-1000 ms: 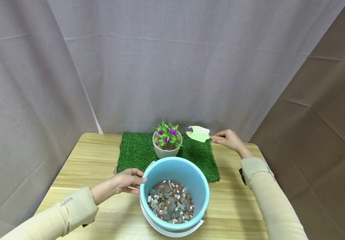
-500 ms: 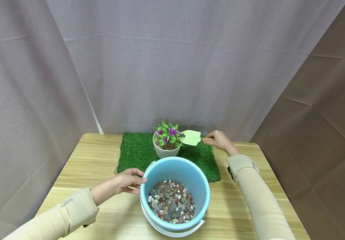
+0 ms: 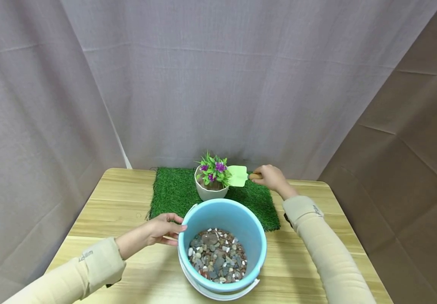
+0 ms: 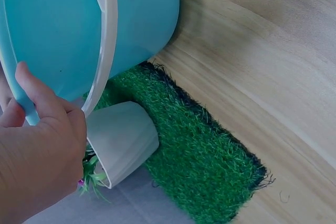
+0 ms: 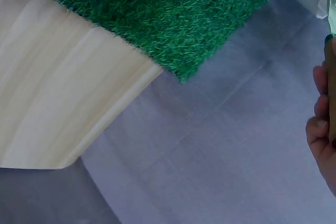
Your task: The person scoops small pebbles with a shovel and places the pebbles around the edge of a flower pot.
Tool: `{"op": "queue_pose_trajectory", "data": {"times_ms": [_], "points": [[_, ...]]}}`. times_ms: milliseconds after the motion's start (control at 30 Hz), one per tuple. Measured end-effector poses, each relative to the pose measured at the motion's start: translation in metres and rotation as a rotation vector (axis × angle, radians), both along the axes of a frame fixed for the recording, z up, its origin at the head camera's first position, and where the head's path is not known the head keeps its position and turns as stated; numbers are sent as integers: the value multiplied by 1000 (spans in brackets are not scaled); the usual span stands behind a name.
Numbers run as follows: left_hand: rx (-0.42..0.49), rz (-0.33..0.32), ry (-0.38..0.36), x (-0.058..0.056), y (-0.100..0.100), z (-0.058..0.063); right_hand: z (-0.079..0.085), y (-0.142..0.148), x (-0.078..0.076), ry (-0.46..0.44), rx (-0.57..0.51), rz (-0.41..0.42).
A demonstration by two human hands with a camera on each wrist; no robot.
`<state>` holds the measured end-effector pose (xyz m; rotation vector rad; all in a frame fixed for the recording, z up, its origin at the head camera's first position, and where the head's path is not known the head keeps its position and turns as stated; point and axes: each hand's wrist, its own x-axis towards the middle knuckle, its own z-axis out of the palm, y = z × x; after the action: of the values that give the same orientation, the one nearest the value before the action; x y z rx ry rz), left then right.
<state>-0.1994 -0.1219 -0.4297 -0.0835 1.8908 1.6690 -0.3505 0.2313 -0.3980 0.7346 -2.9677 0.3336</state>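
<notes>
My left hand [image 3: 160,230] holds the rim of a light blue bucket [image 3: 224,213], which stands at the front of the table. Thumb and fingers lie on either side of that rim in the left wrist view. Pebbles [image 3: 218,257] cover the bucket's bottom. In my right hand [image 3: 272,178] is the wooden handle of a garden trowel [image 3: 237,175]. Its pale green blade reaches over the right side of a white flowerpot [image 3: 211,194], and leaves hide the tip. Purple flowers and green leaves fill the pot. The right wrist view catches only part of this hand at its right edge.
Under the pot lies a green artificial grass mat [image 3: 176,185] at the back of the wooden table [image 3: 119,194]. Grey curtains [image 3: 218,84] hang behind and beside it. The bucket's white handle [image 4: 107,40] hangs down at its side.
My right hand has carried the trowel left, from beside the pot to over its rim. The dark stones at the blade's tip no longer show. The left hand and bucket stay put.
</notes>
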Motion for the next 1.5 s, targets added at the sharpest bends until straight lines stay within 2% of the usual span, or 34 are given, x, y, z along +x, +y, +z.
{"op": "queue_pose_trajectory", "data": {"times_ms": [167, 300, 433, 667, 867, 1067, 1200, 1367, 1500], "points": [[-2, 1, -1, 0, 0, 1, 4, -9, 3, 173, 103, 51], [-3, 0, 3, 0, 0, 1, 7, -13, 5, 332, 160, 124], [-6, 0, 1, 0, 0, 1, 8, -15, 6, 445, 233, 171], [-15, 5, 2, 0, -1, 0, 8, -13, 8, 514, 368, 143], [-2, -1, 6, -1, 0, 1, 13, -9, 10, 621, 459, 96], [-4, 9, 3, -3, 2, 0, 21, 5, 11, 657, 457, 74], [-21, 30, 16, 0, 2, -1, 26, 16, 16, 668, 460, 73], [2, 45, 41, 3, 0, -2, 32, 26, 26, 614, 361, 42], [32, 30, 54, 2, -3, -1, 39, 25, 37, 550, 267, 39]]}}
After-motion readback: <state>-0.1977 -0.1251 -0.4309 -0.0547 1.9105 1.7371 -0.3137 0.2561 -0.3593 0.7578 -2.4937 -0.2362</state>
